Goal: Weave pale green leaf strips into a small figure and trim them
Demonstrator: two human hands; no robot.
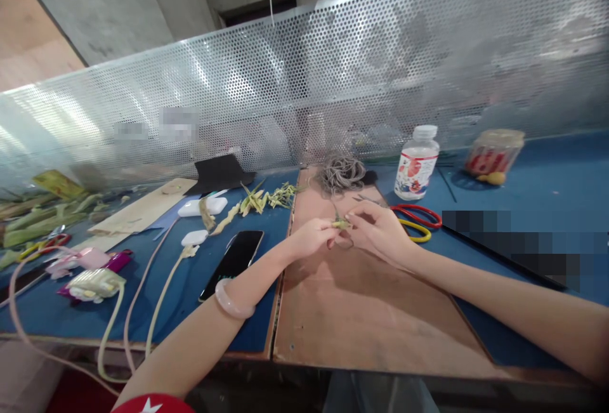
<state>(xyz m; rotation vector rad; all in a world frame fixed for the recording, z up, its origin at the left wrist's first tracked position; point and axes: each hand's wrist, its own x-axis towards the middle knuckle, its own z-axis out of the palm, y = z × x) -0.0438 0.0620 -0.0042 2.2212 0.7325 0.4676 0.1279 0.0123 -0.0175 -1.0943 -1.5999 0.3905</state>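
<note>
Fingers (327, 230) of left hand (308, 239), right hand (377, 230) pinch leaf strip (341, 224), long axis left-right.

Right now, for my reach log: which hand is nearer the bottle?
Right. The right hand sits below-left of the bottle, beside the scissors; the left hand is farther left, both pinching the green woven piece.

The left hand (309, 238) and right hand (375, 232) are pinching a green leaf piece (340, 224) over the brown board (352, 311); scissors (416, 219) are lying beside the board's right edge.
</note>
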